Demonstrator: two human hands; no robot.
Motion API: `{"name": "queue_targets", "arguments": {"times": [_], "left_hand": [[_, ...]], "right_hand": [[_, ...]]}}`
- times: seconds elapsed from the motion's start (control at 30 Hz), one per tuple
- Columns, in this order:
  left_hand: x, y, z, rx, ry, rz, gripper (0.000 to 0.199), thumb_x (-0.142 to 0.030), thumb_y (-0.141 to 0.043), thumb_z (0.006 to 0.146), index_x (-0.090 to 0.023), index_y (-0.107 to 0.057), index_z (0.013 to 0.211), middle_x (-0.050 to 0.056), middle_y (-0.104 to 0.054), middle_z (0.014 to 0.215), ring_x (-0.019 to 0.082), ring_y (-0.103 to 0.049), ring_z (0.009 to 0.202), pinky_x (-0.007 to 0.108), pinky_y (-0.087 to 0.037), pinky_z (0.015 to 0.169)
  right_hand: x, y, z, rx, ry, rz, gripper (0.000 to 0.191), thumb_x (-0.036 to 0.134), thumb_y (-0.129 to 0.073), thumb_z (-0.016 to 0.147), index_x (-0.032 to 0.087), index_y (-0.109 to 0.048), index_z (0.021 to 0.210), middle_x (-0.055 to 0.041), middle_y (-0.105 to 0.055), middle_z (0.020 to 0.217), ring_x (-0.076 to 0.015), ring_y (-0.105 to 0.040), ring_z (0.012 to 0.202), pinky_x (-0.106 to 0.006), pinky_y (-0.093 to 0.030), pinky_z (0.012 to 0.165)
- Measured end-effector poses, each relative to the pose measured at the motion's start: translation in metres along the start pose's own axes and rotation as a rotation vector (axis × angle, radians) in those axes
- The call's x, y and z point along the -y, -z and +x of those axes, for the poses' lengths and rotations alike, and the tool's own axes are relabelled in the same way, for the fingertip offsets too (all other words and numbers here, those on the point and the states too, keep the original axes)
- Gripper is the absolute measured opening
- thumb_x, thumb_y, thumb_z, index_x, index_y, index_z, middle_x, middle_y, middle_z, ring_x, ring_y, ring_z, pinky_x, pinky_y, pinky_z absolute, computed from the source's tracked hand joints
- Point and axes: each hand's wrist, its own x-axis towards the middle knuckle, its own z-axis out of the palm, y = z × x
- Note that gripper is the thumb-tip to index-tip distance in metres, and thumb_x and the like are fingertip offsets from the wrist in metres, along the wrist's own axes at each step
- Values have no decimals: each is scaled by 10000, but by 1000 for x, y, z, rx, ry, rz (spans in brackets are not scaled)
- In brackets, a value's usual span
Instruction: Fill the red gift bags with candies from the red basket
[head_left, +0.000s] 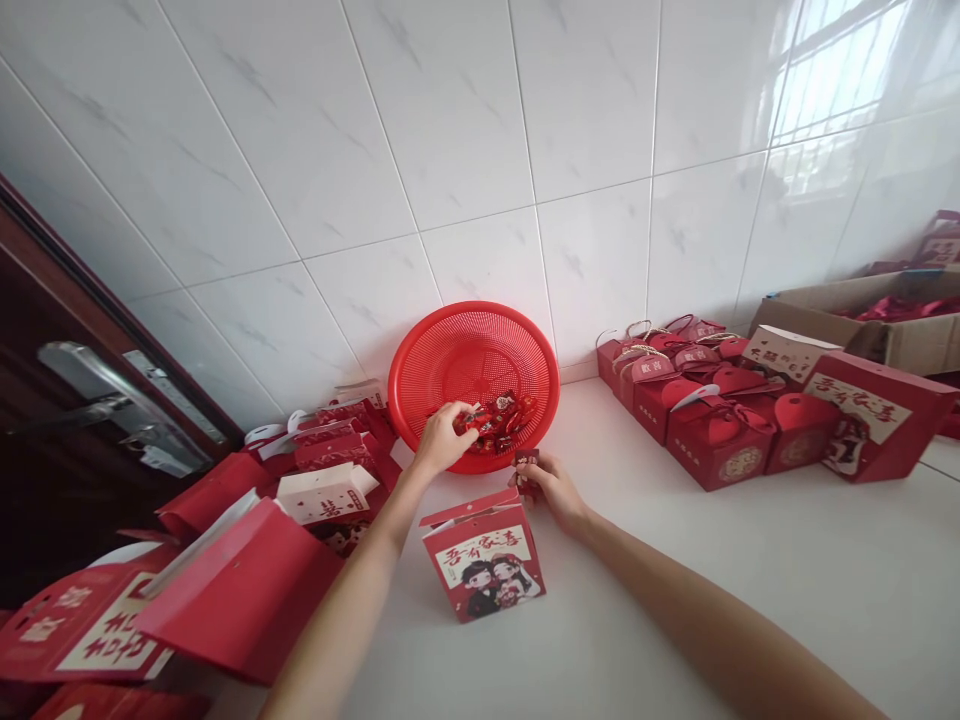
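Observation:
My left hand (444, 436) reaches over the near rim of a red plastic basket (474, 335), which leans tilted against the wall. Its thumb and fingers are closed at the edge of a pile of red-wrapped candies (506, 418); what they pinch is partly hidden. Just outside the basket, my right hand (555, 488) grips a small dark red packet (527, 460) between thumb and fingers. In front of both hands a red gift box (487, 560) with a cartoon couple printed on it stands upright on the white table, its top flaps partly raised.
Several filled-out red gift boxes (705, 430) with handles stand together at the right. Behind them is a cardboard carton (915, 340). More red boxes and bags (247, 590) crowd the left side, near a dark door with a metal handle (90, 385). White tiled wall (480, 120) bounds the back.

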Motion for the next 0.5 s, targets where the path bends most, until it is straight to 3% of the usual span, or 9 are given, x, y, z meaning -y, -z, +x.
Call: {"name": "queue_targets", "arguments": {"times": [0.1, 0.2, 0.37, 0.5], "left_hand": [[3, 6, 14, -113, 8, 42, 141, -165, -608, 770, -197, -653, 899, 106, -666, 1146, 277, -617, 1149, 425, -463, 1046], [6, 6, 24, -146, 27, 77, 42, -172, -644, 762, -183, -656, 800, 159, -605, 1269, 350, -553, 1253, 497, -415, 1091], [5, -8, 25, 0, -61, 52, 162, -162, -585, 802, -211, -734, 841, 83, -730, 1058, 257, -685, 1033, 394, -511, 997], [3, -19, 19, 104, -109, 47, 319, -88, -583, 736, -221, -766, 961, 81, -752, 1083, 283, -670, 1106, 426, -483, 1039]], "right_hand": [[0, 0, 0, 0, 0, 3, 250, 407, -684, 685, 195, -566, 744, -8, -677, 660, -94, -483, 426, -244, -334, 427], [0, 0, 0, -2, 3, -2, 235, 397, -670, 691, 193, -560, 735, -6, -677, 659, -89, -477, 410, -243, -331, 424], [-1, 0, 1, -1, 5, -7, 221, 380, -665, 702, 187, -562, 732, -11, -679, 664, -83, -466, 387, -244, -320, 417], [-1, 1, 2, -1, 7, -4, 223, 383, -664, 704, 187, -559, 726, -13, -683, 670, -80, -466, 388, -243, -320, 419]]}}
